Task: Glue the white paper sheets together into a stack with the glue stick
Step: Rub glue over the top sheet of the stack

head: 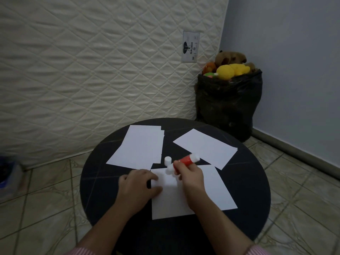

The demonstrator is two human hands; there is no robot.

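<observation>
A round black table (103, 190) carries three groups of white paper. The nearest sheet (211, 190) lies in front of me. My left hand (139, 186) presses its left edge with spread fingers and thumb. My right hand (189, 175) grips a red and white glue stick (185, 161), tilted, with its white tip down on the sheet's upper left part. The white cap (167, 161) stands upright just beyond the tip. A slightly fanned pile of sheets (138, 146) lies at the far left, and another sheet (206, 146) sits at the far right.
An upright quilted mattress (92, 70) stands behind the table. A black bag (228, 103) full of soft toys sits in the corner at the right, against a grey wall. The floor is tiled. A blue object (7, 172) shows at the left edge.
</observation>
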